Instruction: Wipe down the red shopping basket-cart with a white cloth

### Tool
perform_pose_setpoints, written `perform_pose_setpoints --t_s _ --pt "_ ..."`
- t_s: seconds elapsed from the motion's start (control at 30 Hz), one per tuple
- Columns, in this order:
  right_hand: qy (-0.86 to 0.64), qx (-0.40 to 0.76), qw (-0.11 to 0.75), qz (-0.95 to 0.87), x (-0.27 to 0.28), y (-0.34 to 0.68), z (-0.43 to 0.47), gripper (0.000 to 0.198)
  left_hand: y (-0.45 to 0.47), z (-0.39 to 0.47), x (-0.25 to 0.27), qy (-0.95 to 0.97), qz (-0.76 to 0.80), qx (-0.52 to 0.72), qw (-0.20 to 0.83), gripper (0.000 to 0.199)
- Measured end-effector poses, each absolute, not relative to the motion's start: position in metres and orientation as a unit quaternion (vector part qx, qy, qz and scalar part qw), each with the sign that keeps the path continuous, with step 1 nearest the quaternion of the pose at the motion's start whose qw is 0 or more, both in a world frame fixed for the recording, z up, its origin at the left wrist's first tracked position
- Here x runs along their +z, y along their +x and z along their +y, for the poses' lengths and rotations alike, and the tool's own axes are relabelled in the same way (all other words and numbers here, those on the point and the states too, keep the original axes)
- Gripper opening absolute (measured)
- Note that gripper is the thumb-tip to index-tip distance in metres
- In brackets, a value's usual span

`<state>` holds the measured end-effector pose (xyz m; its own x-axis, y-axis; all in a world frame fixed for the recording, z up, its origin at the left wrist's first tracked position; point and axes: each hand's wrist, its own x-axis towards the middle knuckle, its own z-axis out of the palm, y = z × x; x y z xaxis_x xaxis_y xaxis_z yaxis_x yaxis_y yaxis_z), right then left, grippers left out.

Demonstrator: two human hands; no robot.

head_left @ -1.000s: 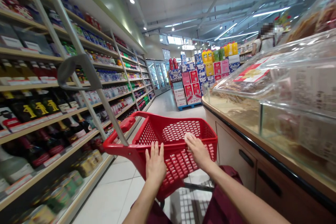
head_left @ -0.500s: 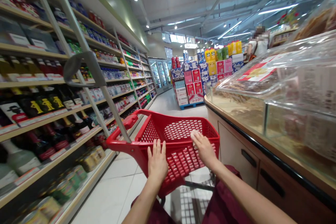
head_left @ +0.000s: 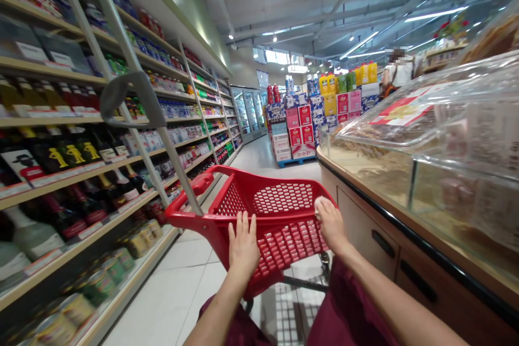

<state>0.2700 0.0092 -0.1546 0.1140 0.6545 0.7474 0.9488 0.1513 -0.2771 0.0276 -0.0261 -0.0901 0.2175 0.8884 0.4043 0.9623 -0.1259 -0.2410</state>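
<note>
A red plastic shopping cart (head_left: 227, 194) with a perforated basket stands in front of me on the tiled floor. My left hand (head_left: 243, 246) lies against the near side of its basket, fingers stretched out and slightly apart, holding nothing. At the right corner of the basket rim, my right hand (head_left: 330, 224) is closed on a white wipe (head_left: 322, 205); only a small crumpled part of it shows past the fingers. The cart's grey pole handle (head_left: 135, 100) rises on the left. No goods show in the visible part of the basket.
Shelves (head_left: 121, 167) of bottles and cans line the left side. A wooden counter (head_left: 365, 216) with clear-packed food (head_left: 409, 108) runs close on the right. Ahead stand stacked drink cartons (head_left: 300, 124) on a blue pallet, fridges (head_left: 247, 111) and a person (head_left: 397, 73).
My right hand has slid right along the basket rim to its corner with the wipe. My left hand stays nearly in place on the basket's side.
</note>
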Motion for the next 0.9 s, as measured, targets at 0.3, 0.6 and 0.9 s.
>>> perform_pose_setpoints --t_s 0.3,0.6,0.9 --pt "-0.498 -0.189 0.405 -0.743 -0.154 0.24 0.006 0.057 0.027 -0.027 -0.091 -0.749 -0.616 -0.079 0.229 0.07" --pt "-0.516 -0.181 0.428 -0.72 -0.158 0.253 0.005 0.058 0.03 -0.029 -0.091 -0.747 -0.62 -0.083 0.226 0.068" --pt "-0.617 -0.168 0.459 -0.617 -0.166 0.286 0.012 0.055 0.032 -0.028 -0.091 -0.747 -0.623 -0.075 0.22 0.069"
